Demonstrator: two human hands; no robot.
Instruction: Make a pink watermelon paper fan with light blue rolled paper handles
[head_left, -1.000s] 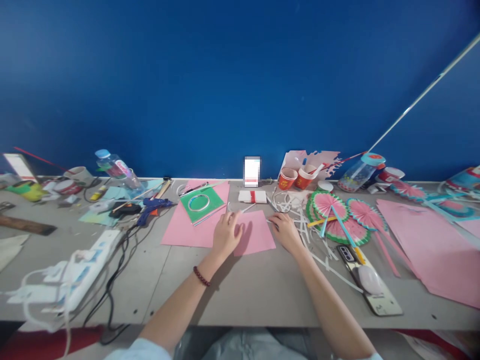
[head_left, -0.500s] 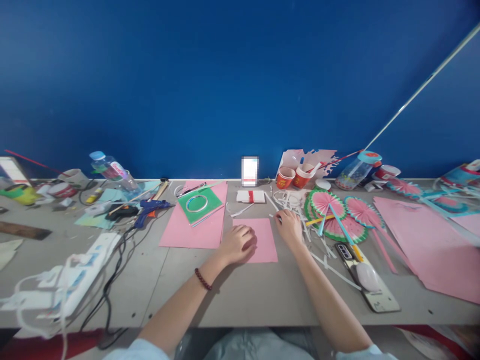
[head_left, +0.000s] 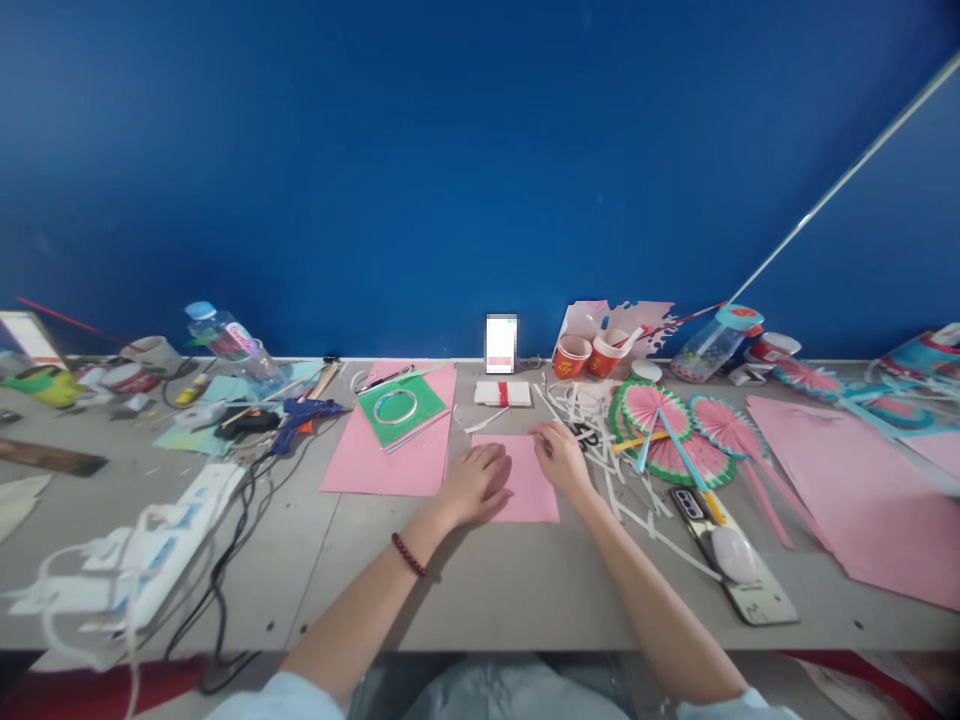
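Note:
A small pink sheet (head_left: 529, 487) lies flat on the grey table (head_left: 480, 590) in front of me. My left hand (head_left: 476, 483), with a bead bracelet on the wrist, rests palm down on the sheet's left part, fingers loosely stretched. My right hand (head_left: 559, 458) is at the sheet's far right corner with its fingers bent and pressed together on the edge. A small dark object (head_left: 583, 436), too small to name, lies just right of that hand among white paper strips (head_left: 600, 410).
A larger pink sheet (head_left: 375, 465) with a green card (head_left: 401, 405) lies to the left, beyond it a blue glue gun (head_left: 300, 412) and a power strip (head_left: 176, 535) with cables. On the right are paper fans (head_left: 675, 430), a phone (head_left: 724, 550), red cups (head_left: 586, 355) and big pink sheets (head_left: 862, 490).
My left hand slid down and right onto the small pink sheet. My right hand moved out to the strips and came back left to the sheet's corner, uncovering the dark object.

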